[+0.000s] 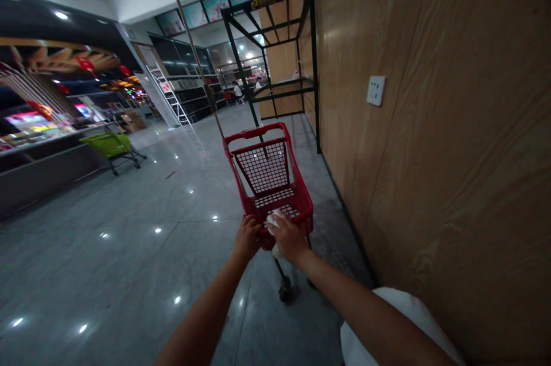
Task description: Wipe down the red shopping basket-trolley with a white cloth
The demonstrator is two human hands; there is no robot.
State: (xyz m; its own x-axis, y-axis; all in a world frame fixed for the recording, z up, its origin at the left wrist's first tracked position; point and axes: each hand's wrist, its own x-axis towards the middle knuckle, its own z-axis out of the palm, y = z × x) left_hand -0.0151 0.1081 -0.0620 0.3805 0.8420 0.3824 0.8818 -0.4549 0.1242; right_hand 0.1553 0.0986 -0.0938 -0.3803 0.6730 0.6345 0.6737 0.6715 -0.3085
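A red plastic shopping cart (303,197) with a grid-patterned basket stands on the floor in front of me. My left hand (248,236) is closed over the near left corner of its rim. Pressed against the near edge of the basket is my right hand (289,236), its fingers closed on a crumpled white cloth (272,219), perhaps a wipe or tissue. Both hands are close together. A long thin pole (196,53) slants upward from the cart's far left corner; whether it is fixed there cannot be made out.
Along my right runs a wood-panelled wall (430,171) with a socket (376,90). A dark metal frame rack (317,67) stands against it beyond the cart. Further left are a green cart (109,144), a counter (47,174) and a ladder (172,93). People sit far back.
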